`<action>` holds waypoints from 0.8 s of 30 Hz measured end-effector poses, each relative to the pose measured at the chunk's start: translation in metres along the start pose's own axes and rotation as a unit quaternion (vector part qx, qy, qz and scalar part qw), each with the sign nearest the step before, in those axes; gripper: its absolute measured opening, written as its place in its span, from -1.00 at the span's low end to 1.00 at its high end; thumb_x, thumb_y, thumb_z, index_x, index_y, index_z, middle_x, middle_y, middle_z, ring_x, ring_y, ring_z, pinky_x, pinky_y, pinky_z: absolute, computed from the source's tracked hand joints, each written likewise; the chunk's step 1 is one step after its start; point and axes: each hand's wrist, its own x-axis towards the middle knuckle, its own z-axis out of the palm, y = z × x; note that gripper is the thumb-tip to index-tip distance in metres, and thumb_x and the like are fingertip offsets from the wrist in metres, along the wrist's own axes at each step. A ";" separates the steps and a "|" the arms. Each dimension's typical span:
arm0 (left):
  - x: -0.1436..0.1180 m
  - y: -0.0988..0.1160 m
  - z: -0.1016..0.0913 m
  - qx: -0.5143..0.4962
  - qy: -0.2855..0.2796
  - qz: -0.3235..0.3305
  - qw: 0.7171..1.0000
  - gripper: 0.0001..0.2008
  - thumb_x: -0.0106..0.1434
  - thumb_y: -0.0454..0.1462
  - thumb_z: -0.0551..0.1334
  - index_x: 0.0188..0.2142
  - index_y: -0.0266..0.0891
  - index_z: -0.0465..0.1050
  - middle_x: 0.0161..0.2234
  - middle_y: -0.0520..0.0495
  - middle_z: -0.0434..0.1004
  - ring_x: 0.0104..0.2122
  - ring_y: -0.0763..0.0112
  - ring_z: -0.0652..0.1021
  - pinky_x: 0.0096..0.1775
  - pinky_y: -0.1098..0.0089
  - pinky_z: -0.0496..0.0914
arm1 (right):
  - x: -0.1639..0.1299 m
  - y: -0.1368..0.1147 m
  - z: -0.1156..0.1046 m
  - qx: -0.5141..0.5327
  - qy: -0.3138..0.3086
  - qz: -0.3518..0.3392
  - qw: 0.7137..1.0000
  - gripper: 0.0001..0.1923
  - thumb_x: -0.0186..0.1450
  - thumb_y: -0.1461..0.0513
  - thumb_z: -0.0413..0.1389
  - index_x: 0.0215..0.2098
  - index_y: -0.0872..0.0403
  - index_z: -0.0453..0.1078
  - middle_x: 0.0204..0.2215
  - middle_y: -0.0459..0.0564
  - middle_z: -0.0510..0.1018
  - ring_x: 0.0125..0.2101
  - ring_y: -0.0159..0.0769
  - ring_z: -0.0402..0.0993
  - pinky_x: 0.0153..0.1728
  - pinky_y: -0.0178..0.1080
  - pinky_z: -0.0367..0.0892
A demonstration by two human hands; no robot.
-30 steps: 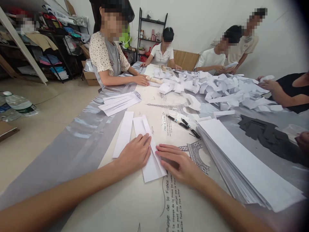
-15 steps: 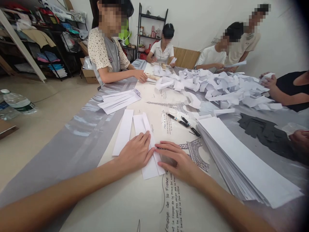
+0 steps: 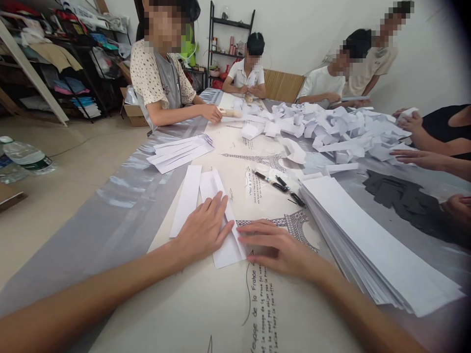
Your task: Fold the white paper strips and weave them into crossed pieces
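A white paper strip lies lengthwise before me, its right side folded up into a narrow flap. On its middle rests my left hand, palm down, fingers stretched out flat, hiding part of the sheet. At the strip's right edge, my right hand has its fingers apart, with the fingertips touching the flap's edge. Another white paper strip lies flat just left of the first, partly overlapped by it near the far end. Both strips are on a table cover printed with towers and writing.
To the right stands a thick stack of white paper. Black pens lie beyond my right hand. Fanned strips are farther left. A heap of folded papers and dark pieces cover the right side. Several people sit around the table.
My left hand has shifted slightly left along with the strip. The flap now stands up more at the right edge, and my right hand stays beside it. A co-worker's hand has appeared at right.
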 end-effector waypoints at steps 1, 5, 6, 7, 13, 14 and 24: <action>0.000 0.000 -0.001 -0.001 -0.001 0.001 1.000 -0.40 0.54 -0.03 -0.06 0.34 -0.44 0.13 0.35 -0.44 0.21 0.11 -0.03 0.44 0.04 0.07 0.42 | 0.001 0.001 0.002 0.003 0.008 -0.002 1.000 -0.60 0.39 0.18 0.26 0.19 -0.09 0.48 0.21 0.03 0.51 0.20 -0.11 0.41 0.20 0.10 0.40; -0.001 0.001 -0.003 -0.012 -0.003 0.008 1.000 -0.42 0.51 -0.01 -0.02 0.35 -0.33 0.10 0.40 -0.40 0.12 0.08 -0.02 0.45 0.01 0.06 0.42 | 0.002 0.001 0.005 0.005 0.024 -0.011 1.000 -0.65 0.37 0.21 0.29 0.12 -0.09 0.54 0.20 0.01 0.52 0.19 -0.12 0.43 0.19 0.08 0.42; -0.001 0.001 -0.003 -0.015 -0.005 0.008 1.000 -0.43 0.50 -0.04 -0.01 0.36 -0.33 0.08 0.40 -0.40 0.10 0.08 -0.02 0.45 0.02 0.06 0.41 | 0.002 0.001 0.006 0.003 0.025 -0.013 1.000 -0.65 0.36 0.21 0.30 0.11 -0.09 0.54 0.20 0.01 0.52 0.19 -0.12 0.43 0.18 0.07 0.43; -0.001 0.000 -0.002 -0.018 -0.009 0.006 1.000 -0.42 0.50 -0.06 0.00 0.37 -0.33 0.06 0.41 -0.39 0.08 0.08 -0.02 0.44 0.03 0.06 0.40 | 0.002 0.001 0.006 0.003 0.027 -0.014 1.000 -0.65 0.35 0.21 0.30 0.10 -0.09 0.55 0.20 0.01 0.52 0.19 -0.12 0.42 0.17 0.05 0.44; -0.001 -0.002 0.001 -0.043 -0.035 -0.011 0.998 -0.36 0.50 -0.08 0.00 0.44 -0.29 -0.12 0.46 -0.30 -0.03 0.08 0.00 0.38 0.07 0.06 0.32 | 0.001 0.002 0.006 -0.001 0.037 -0.043 0.998 -0.75 0.39 0.20 0.26 0.03 -0.09 0.59 0.19 0.01 0.52 0.12 -0.17 0.45 0.07 0.00 0.51; -0.001 -0.003 0.001 -0.043 -0.039 -0.011 0.998 -0.35 0.50 -0.08 -0.01 0.45 -0.28 -0.15 0.47 -0.27 -0.05 0.07 0.01 0.38 0.07 0.07 0.31 | 0.001 0.002 0.007 -0.010 0.038 -0.052 0.998 -0.78 0.40 0.20 0.24 0.01 -0.08 0.60 0.17 0.02 0.52 0.11 -0.17 0.45 0.08 0.00 0.50; -0.001 -0.001 0.002 -0.020 -0.061 0.008 0.998 -0.36 0.52 -0.14 -0.10 0.49 -0.27 -0.23 0.49 -0.20 -0.13 0.03 0.08 0.36 0.06 0.12 0.24 | 0.003 0.000 0.008 -0.069 0.043 -0.080 0.993 -0.79 0.45 0.19 0.17 -0.01 -0.07 0.61 0.13 0.00 0.56 0.14 -0.17 0.41 0.11 -0.03 0.46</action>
